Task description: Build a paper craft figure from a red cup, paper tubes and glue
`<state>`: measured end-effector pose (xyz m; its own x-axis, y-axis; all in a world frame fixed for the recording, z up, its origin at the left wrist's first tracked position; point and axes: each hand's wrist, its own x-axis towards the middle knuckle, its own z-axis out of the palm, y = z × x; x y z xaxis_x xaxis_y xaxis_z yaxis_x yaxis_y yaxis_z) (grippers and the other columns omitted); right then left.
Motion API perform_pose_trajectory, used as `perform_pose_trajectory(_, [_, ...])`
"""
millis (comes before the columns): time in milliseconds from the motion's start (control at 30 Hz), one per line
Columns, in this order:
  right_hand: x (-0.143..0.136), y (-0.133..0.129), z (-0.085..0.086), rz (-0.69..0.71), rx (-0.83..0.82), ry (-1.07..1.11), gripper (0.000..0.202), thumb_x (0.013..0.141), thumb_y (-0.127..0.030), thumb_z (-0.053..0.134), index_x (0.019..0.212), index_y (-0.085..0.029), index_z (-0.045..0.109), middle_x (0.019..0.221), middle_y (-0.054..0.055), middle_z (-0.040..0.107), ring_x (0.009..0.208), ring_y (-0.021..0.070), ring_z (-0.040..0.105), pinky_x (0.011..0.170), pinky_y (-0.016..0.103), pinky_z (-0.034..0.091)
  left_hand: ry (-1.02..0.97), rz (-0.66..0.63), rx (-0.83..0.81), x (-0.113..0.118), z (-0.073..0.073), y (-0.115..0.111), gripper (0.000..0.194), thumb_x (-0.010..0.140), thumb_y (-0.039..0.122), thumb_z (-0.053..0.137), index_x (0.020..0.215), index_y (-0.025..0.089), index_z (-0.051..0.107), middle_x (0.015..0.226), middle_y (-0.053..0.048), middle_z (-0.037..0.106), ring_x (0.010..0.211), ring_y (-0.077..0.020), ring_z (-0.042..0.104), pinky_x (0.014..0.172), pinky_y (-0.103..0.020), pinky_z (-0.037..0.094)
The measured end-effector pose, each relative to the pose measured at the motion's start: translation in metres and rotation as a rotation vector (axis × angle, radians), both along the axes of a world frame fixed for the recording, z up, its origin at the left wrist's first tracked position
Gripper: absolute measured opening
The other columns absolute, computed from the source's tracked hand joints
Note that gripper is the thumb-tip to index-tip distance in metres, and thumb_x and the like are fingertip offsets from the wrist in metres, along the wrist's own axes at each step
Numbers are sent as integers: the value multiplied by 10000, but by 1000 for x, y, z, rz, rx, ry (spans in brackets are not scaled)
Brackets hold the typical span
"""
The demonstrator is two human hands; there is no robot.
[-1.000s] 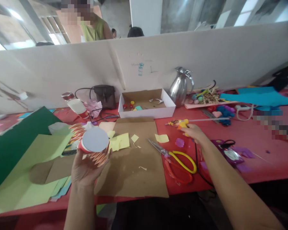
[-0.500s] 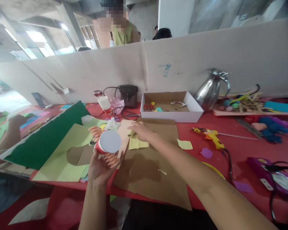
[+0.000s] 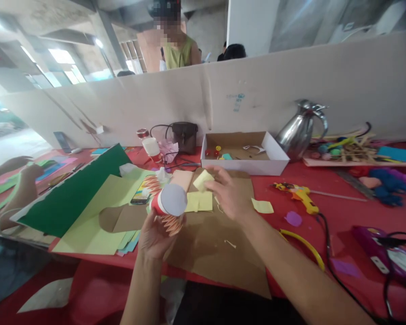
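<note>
My left hand is closed around a red-and-white paper cup, tilted so that its round pale end faces me. Pleated orange paper strips stick out from two sides of the cup. To its right, my right hand pinches a small pale yellow piece of paper between thumb and fingers, raised over the table. Below that piece, a creased yellow paper lies on a brown cardboard sheet. A phone lies left of the cup, partly covered.
A white-sided cardboard box stands behind the cardboard, with a steel jug beside it. On the right lie a yellow glue gun with its cord and a purple device. A green board stands left; another person's arms are beyond it.
My right hand has come up and right from the cardboard, lifting the small yellow paper. The cup in my left hand has shifted right and slightly turned in view.
</note>
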<state>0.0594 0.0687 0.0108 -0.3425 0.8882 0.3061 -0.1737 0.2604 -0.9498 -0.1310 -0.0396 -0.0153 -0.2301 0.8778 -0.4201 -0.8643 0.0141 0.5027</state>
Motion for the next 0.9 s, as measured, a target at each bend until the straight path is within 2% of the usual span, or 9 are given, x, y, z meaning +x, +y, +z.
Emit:
perform_pose_trajectory(100, [15, -34, -2, 78, -126, 293, 345, 819, -284, 690, 1148, -310, 587, 1060, -3, 655, 934, 154, 625, 791, 285, 520, 28, -61, 83, 10, 2, 4, 407, 895, 306, 559, 1283, 186, 576, 1003, -162, 753, 919, -315, 723, 867, -526, 569])
perform_pose_trajectory(167, [20, -48, -3, 59, -96, 333, 342, 814, -258, 716, 1132, -313, 605, 1052, -7, 652, 942, 145, 617, 814, 279, 515, 56, -99, 127, 16, 3, 5, 416, 859, 294, 614, 1267, 212, 595, 1009, -140, 760, 901, -305, 727, 859, -508, 577])
perform_pose_trajectory(267, [23, -54, -2, 22, -23, 298, 338, 821, -227, 719, 1134, -297, 610, 1042, 0, 648, 948, 147, 614, 854, 293, 512, 109, -130, 141, 26, 6, 6, 407, 799, 285, 687, 1193, 196, 638, 985, -128, 768, 855, -288, 734, 817, -464, 598])
perform_pose_trajectory(500, [33, -52, 0, -13, 70, 174, 315, 819, -192, 710, 1108, -288, 627, 1023, 0, 664, 932, 157, 622, 833, 306, 519, 309, -54, 140, 38, 14, 5, 399, 672, 240, 800, 1036, 118, 690, 873, -138, 768, 776, -286, 733, 707, -404, 613])
perform_pose_trajectory(700, [34, -52, -3, -66, 78, 136, 272, 805, -229, 713, 1058, -261, 618, 946, -1, 660, 860, 154, 626, 773, 290, 520, 508, -29, 123, 39, 31, 4, 400, 571, 304, 879, 898, 155, 704, 816, -71, 763, 691, -209, 708, 649, -318, 589])
perform_pose_trajectory(800, [36, -37, -13, -112, 101, 53, 290, 813, -285, 705, 1085, -253, 608, 1021, 18, 684, 929, 174, 642, 832, 312, 512, 660, -91, 145, 39, 44, 11, 357, 576, 302, 878, 852, 153, 707, 734, -54, 741, 649, -198, 685, 609, -297, 559])
perform_pose_trajectory(900, [42, -9, -28, -225, 131, -217, 304, 772, -289, 726, 1061, -233, 653, 1082, 46, 702, 1020, 222, 634, 901, 364, 481, 889, -149, 153, 43, 56, 36, 297, 564, 234, 880, 781, 126, 710, 677, -60, 713, 640, -209, 668, 611, -297, 530])
